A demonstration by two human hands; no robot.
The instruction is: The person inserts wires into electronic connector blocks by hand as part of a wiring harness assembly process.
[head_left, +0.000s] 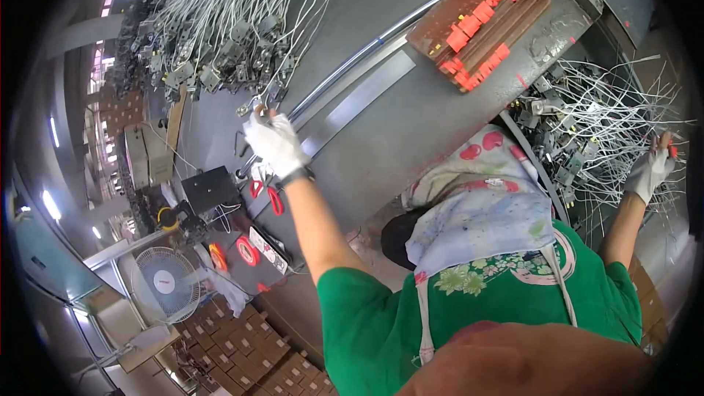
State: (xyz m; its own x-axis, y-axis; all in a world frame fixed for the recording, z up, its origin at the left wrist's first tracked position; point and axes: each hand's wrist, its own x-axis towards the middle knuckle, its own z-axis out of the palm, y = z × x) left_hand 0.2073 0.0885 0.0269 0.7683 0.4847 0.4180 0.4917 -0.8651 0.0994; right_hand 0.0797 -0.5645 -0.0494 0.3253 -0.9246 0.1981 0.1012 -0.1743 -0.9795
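Observation:
My left hand (276, 145), in a white glove with bare fingertips, is at the near edge of a heap of small metal parts with long white wires (235, 55). Its fingers are closed around what looks like one wired metal part (246, 109). On the far right, my right hand (648, 170), gloved the same way, is over a second pile of wired metal parts (579, 128). A small red piece (673, 151) shows at its closed fingertips; its kind is too small to make out.
A brown stacked block with red clips (477, 26) stands on the grey table (396, 128). A metal rod (352, 62) and a flat strip (367, 99) lie alongside. Red-handled scissors (275, 201), tape rolls (247, 250) and a fan (166, 284) are at left.

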